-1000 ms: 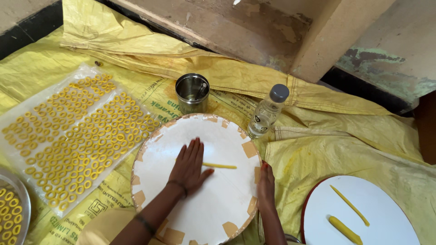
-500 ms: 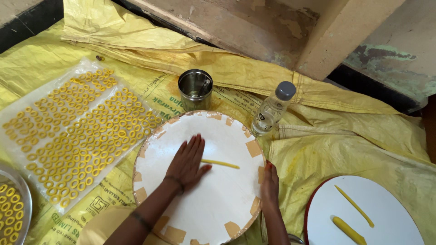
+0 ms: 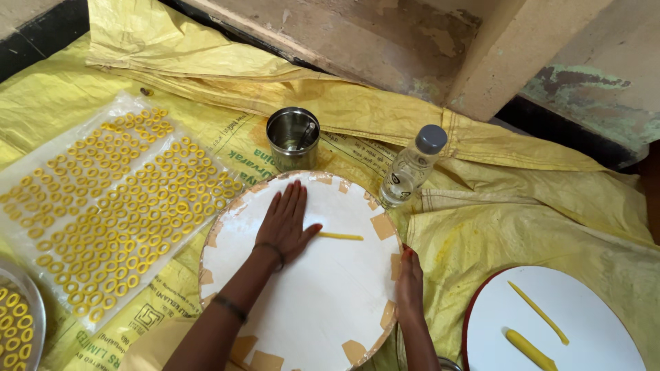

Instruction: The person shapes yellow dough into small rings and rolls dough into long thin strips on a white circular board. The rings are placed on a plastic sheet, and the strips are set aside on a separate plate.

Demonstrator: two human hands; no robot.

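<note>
A yellow woven sheet (image 3: 522,206) covers the floor across the whole scene, crumpled against a concrete step (image 3: 385,41) at the far side. On its left lies a clear plastic sheet (image 3: 41,172) spread with rows of small yellow dough rings (image 3: 130,199). In the near middle sits a round white board (image 3: 323,295), its rim patched with tan tape. The left hand (image 3: 287,223) lies flat on the board, palm down, fingers (image 3: 292,199) released and stretched toward the far side, grasping nothing. Just right of its thumb, a thin yellow dough strip (image 3: 340,236) lies on the board; whether the thumb touches it I cannot tell. The right hand (image 3: 410,285) rests at the board's right rim, fingers curled loosely against the edge. At the near right a second round white board (image 3: 584,302) with a red rim carries two more dough pieces (image 3: 536,312). Beyond the main board stand a steel cup (image 3: 293,137) and, to its right, a clear plastic bottle (image 3: 411,168) with a grey cap. A steel plate (image 3: 31,309) of rings shows at the near left corner.
</note>
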